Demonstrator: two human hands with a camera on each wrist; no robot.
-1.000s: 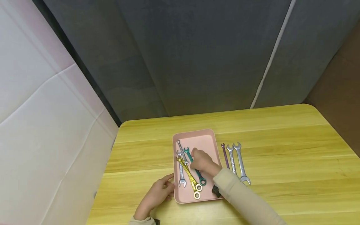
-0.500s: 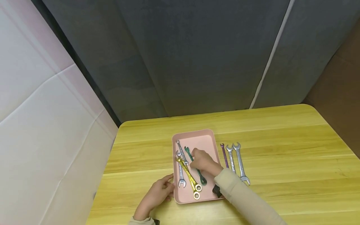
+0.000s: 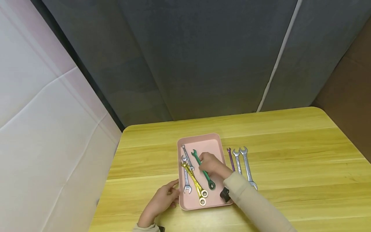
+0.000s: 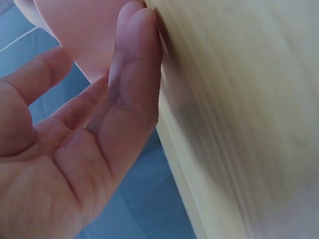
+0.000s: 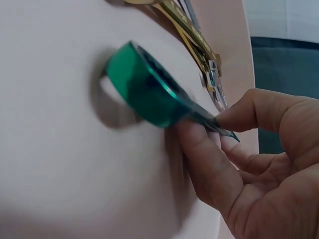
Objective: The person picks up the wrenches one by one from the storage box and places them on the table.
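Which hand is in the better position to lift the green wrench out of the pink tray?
The right hand: it already pinches the green wrench at mid-handle, as the right wrist view shows. The left hand rests open against the pink tray edge, away from it.

Even, soft light; head view sharp, both wrist views close and blurred, perhaps from motion.

- Right hand (image 3: 213, 166) covers the green wrench's (image 3: 203, 169) middle in the head view.
- Right wrist view cuts off that wrench's open end.
- Worktop (image 4: 249, 124) smears to blur in the left wrist view.
- Silver wrench (image 3: 247, 167) lettering is too small to read.
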